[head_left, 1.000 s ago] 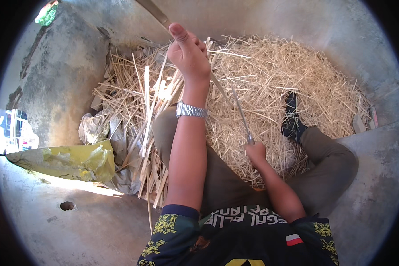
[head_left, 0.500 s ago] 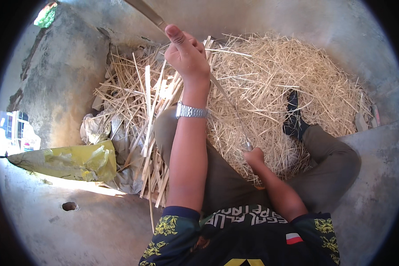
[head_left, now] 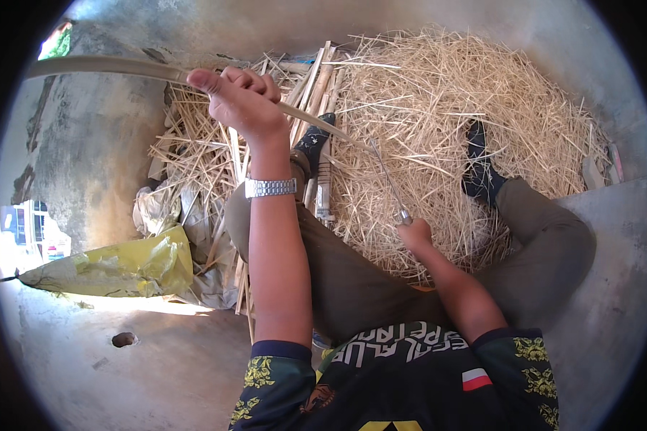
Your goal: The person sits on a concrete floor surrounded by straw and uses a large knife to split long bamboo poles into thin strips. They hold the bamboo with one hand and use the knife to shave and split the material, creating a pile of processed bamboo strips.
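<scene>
My left hand (head_left: 243, 104), a metal watch on its wrist, is closed around a long, pale strip of bamboo or wood (head_left: 118, 66) up at the left. From there the strip runs out to the far left, and its other end slants down over the straw. My right hand (head_left: 414, 233) grips a knife (head_left: 390, 179) low in front of my right thigh. The thin blade points up and slightly left, its tip by the strip's near end; whether the two touch I cannot tell.
A heap of straw-like shavings (head_left: 438, 93) fills the middle and right. Split strips (head_left: 194, 129) lie scattered at the left, beside a yellow sack (head_left: 136, 266). My socked feet (head_left: 485, 176) rest in the shavings. Concrete walls (head_left: 101, 144) stand around, and the floor has a hole (head_left: 124, 339).
My left hand has moved left and slightly down, swinging the strip from a steep slant to a flatter one. My right hand with the knife has barely moved.
</scene>
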The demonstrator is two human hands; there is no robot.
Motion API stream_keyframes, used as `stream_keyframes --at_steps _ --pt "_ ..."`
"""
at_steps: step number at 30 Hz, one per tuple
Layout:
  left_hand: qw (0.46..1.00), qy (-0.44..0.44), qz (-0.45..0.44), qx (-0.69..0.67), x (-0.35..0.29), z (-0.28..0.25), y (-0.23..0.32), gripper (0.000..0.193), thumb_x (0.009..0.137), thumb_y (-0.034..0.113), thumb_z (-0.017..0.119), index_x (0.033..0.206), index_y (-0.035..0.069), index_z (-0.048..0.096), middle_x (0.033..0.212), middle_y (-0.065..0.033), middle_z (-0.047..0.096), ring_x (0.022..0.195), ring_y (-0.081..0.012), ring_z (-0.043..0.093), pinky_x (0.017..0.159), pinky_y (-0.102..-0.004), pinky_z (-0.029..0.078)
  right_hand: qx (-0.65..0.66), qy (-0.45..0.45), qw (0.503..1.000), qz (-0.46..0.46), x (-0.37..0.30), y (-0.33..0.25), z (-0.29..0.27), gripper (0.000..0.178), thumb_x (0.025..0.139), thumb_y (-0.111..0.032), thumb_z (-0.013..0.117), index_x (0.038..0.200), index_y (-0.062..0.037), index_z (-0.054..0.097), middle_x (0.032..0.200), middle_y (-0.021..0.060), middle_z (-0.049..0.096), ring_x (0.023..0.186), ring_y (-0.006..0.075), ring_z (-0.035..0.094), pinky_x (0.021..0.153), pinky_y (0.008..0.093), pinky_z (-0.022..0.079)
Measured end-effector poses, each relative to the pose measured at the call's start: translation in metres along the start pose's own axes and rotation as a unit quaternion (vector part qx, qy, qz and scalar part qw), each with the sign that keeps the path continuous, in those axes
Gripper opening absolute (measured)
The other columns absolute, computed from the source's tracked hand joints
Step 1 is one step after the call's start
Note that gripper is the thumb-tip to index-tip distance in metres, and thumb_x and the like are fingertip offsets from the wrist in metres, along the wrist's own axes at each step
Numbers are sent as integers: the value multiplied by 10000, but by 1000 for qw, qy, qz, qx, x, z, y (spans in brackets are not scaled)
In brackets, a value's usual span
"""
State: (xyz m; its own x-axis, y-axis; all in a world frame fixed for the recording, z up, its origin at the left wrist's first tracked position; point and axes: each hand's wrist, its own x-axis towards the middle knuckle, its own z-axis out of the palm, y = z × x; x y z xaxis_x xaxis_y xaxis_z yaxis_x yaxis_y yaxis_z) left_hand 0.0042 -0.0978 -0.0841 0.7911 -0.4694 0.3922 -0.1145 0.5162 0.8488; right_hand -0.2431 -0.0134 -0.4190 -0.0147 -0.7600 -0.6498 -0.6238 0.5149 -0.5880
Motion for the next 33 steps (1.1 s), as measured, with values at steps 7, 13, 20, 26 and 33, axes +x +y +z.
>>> stream_keyframes --at_steps 7,13,20,26,33 --pt "998 -49 -27 -14 3 2 1 794 816 928 308 630 171 156 552 35 153 464 -122 184 440 -275 193 201 42 956 -208 -16 -52 -15 292 826 -232 685 701 23 618 550 105 587 513 237 590 533 399 451" --pt "984 -116 -120 -61 8 0 2 808 784 954 281 635 169 162 544 36 169 477 -125 141 463 -278 154 54 15 994 -90 -6 -22 -8 231 851 -186 647 769 30 636 618 107 616 518 216 597 527 389 457" --pt "995 -42 -79 -32 11 0 -1 785 813 934 255 671 166 179 544 25 186 483 -128 149 480 -287 144 48 11 991 -121 -19 -45 -26 260 836 -213 677 765 33 631 616 97 616 546 210 600 555 404 452" --pt "997 -35 -68 -20 7 6 -2 782 821 933 241 680 168 168 546 20 172 479 -136 157 494 -294 153 127 14 980 -151 -25 -51 -22 214 832 -186 655 836 28 676 659 140 643 623 242 645 579 406 463" --pt "998 -29 -60 -18 6 10 -1 772 831 924 252 679 172 169 538 25 185 468 -125 177 478 -289 144 26 12 997 -65 1 -28 -14 237 833 -228 683 846 8 663 686 115 644 594 222 622 589 407 464"
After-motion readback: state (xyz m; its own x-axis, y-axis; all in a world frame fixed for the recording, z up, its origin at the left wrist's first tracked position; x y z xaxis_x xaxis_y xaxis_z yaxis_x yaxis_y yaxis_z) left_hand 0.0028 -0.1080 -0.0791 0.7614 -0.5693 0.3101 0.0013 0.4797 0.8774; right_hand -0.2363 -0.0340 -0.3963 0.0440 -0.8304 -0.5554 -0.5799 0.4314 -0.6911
